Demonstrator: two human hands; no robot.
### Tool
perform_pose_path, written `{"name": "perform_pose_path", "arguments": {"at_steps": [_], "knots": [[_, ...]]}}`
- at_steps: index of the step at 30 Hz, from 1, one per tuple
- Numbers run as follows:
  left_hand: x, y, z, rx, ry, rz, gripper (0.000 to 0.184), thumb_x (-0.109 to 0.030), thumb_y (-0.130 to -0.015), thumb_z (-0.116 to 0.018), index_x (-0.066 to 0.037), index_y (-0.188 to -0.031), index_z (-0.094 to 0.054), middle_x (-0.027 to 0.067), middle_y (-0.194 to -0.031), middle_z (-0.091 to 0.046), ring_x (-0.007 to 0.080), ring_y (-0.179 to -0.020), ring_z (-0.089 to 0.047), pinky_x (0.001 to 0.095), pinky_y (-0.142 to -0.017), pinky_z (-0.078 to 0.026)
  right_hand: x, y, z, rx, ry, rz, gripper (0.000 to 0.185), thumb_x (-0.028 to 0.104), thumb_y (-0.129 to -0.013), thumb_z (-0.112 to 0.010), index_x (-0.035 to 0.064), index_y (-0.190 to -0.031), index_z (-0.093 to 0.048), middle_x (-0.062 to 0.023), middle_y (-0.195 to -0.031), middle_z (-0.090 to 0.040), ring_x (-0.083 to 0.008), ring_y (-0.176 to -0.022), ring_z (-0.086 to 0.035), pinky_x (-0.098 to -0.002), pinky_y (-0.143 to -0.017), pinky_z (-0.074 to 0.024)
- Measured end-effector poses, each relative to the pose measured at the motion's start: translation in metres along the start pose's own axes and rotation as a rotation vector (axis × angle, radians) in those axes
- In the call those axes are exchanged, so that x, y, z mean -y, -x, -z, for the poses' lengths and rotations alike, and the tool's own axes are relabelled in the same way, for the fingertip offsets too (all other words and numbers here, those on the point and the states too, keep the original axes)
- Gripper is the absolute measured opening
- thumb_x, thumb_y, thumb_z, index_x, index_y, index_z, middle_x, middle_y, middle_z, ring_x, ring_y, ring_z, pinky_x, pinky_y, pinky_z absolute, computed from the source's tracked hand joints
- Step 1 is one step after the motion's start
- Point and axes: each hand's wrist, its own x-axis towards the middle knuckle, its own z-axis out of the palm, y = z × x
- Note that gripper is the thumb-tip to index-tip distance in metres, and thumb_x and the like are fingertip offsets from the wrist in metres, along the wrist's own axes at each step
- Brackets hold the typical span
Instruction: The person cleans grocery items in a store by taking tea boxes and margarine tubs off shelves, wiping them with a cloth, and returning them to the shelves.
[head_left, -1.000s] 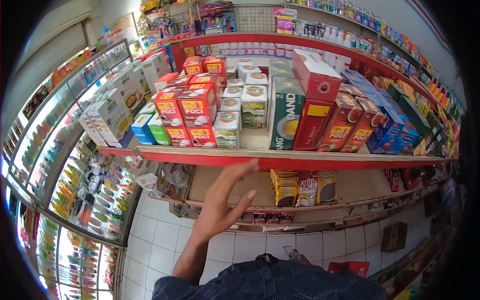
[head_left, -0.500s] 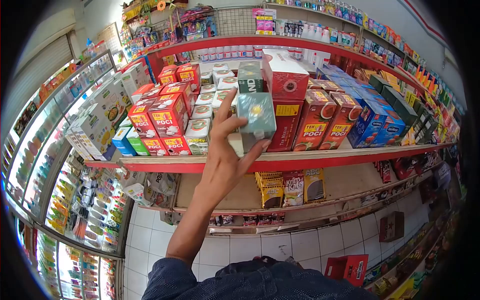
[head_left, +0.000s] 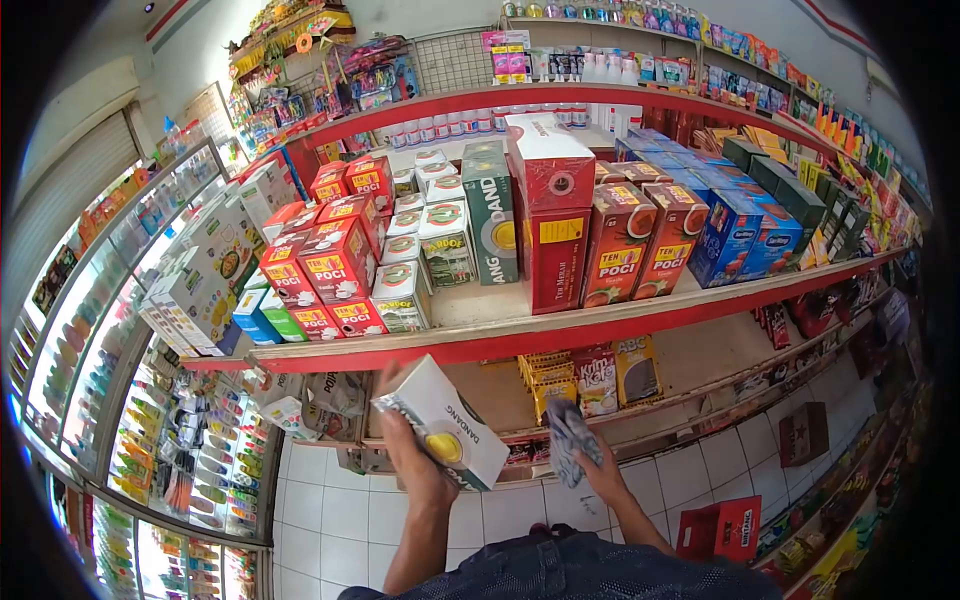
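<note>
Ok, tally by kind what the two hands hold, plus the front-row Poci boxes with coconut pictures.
Dandang box, in the left hand: 1
Cloth, in the right hand: 1
Front-row coconut Poci boxes: 2
Total: 4

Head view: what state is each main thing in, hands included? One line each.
Left hand, gripping the held Dandang box
Held Dandang box, tilted, off the shelf
Right hand, gripping the cloth
Cloth, bunched
Green Dandang box, upright on the shelf
Teh Merah box, upright, red-and-white box on top
Red Poci boxes, stacked
Red Bintang carton, on the floor
</note>
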Motion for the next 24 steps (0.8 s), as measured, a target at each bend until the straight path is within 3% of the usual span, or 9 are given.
{"name": "perform_pose_path", "arguments": {"at_steps": [2, 6, 10, 14, 17, 18, 20, 22, 24], "knots": [[0.003, 0.003, 0.011, 0.022, 0.099, 0.165, 0.059, -0.048, -0.108, -0.030, -0.012, -0.155, -0.031, 0.0086, -0.144, -0.050, 0.0226, -0.125, -0.053, 0.0363, -0.103, -0.047, 0.093, 0.007, -0.032, 0.043, 0.080, 0.243, 0.065, 0.027, -0.092, -0.073, 0.0024, -0.145, -0.043, -0.0194, -0.131, -0.060, -0.0242, -0.116, -0.060, -0.0371, -0.099, -0.0466], [-0.002, 0.009, 0.009, -0.015, 0.090, 0.134, 0.055, -0.042, -0.110, -0.027, -0.014, -0.157, -0.028, 0.0131, -0.137, -0.053, 0.0213, -0.116, -0.058, 0.0371, -0.101, -0.050, 0.184, 0.018, -0.079, 0.354, 0.289, 0.934, 0.060, 0.014, -0.090, -0.070, 0.0086, -0.145, -0.047, -0.0205, -0.135, -0.059, -0.0380, -0.125, -0.057, -0.0442, -0.106, -0.0445], [0.007, 0.043, 0.026, 0.016, -0.008, 0.280, 0.055, -0.041, -0.111, -0.029, -0.010, -0.156, -0.029, 0.0130, -0.141, -0.049, 0.0208, -0.123, -0.053, 0.0350, -0.107, -0.043, 0.190, 0.007, -0.107, 0.387, 0.225, 0.863, 0.056, 0.017, -0.088, -0.069, 0.0041, -0.139, -0.053, -0.0192, -0.135, -0.060, -0.0354, -0.129, -0.057, -0.0445, -0.106, -0.0440], [0.033, 0.075, 0.037, -0.185, -0.074, 0.466, 0.045, -0.035, -0.108, -0.038, -0.005, -0.140, -0.049, 0.0095, -0.130, -0.059, 0.0218, -0.118, -0.059, 0.0358, -0.101, -0.048, 0.193, 0.009, -0.114, 0.204, 0.151, 0.599, 0.049, 0.009, -0.083, -0.070, 0.0032, -0.131, -0.061, -0.0172, -0.130, -0.064, -0.0316, -0.122, -0.062, -0.0394, -0.105, -0.0452], [0.015, 0.066, 0.047, -0.165, -0.034, 0.401, 0.049, -0.043, -0.108, -0.039, -0.006, -0.138, -0.050, 0.0110, -0.129, -0.061, 0.0228, -0.115, -0.061, 0.0375, -0.099, -0.051, 0.179, 0.028, -0.117, 0.418, 0.246, 0.692, 0.054, 0.011, -0.080, -0.077, 0.0079, -0.132, -0.062, -0.0168, -0.133, -0.063, -0.0359, -0.129, -0.056, -0.0440, -0.108, -0.0462], [0.025, 0.057, 0.103, 0.158, 0.540, 0.598, 0.050, -0.043, -0.106, -0.042, -0.006, -0.139, -0.050, 0.0111, -0.131, -0.060, 0.0232, -0.117, -0.062, 0.0384, -0.099, -0.051, 0.173, 0.044, -0.118, 0.517, 0.279, 0.726, 0.054, 0.013, -0.081, -0.077, 0.0118, -0.133, -0.063, -0.0124, -0.134, -0.064, -0.0351, -0.133, -0.053, -0.0453, -0.111, -0.0442], [0.028, 0.067, 0.109, 0.070, 0.467, 0.582, 0.050, -0.043, -0.106, -0.040, -0.006, -0.140, -0.048, 0.0106, -0.131, -0.060, 0.0234, -0.117, -0.061, 0.0385, -0.100, -0.051, 0.169, 0.047, -0.121, 0.519, 0.254, 0.705, 0.053, 0.015, -0.081, -0.077, 0.0136, -0.133, -0.064, -0.0086, -0.134, -0.064, -0.0353, -0.135, -0.051, -0.0459, -0.111, -0.0435], [0.034, 0.087, 0.078, -0.089, -0.128, 0.482, 0.053, -0.045, -0.108, -0.036, -0.005, -0.142, -0.046, 0.0099, -0.132, -0.059, 0.0232, -0.119, -0.059, 0.0372, -0.103, -0.048, 0.165, 0.035, -0.120, 0.430, 0.244, 0.678, 0.053, 0.012, -0.080, -0.076, 0.0127, -0.132, -0.064, -0.0083, -0.134, -0.064, -0.0363, -0.135, -0.051, -0.0466, -0.111, -0.0435], [0.040, 0.098, 0.071, -0.108, -0.150, 0.636, 0.048, -0.035, -0.107, -0.043, -0.002, -0.143, -0.045, 0.0104, -0.135, -0.057, 0.0215, -0.124, -0.054, 0.0342, -0.107, -0.042, 0.170, 0.026, -0.119, 0.344, 0.269, 0.711, 0.052, 0.010, -0.080, -0.075, 0.0113, -0.131, -0.065, -0.0085, -0.135, -0.064, -0.0372, -0.134, -0.051, -0.0470, -0.111, -0.0439]]}}
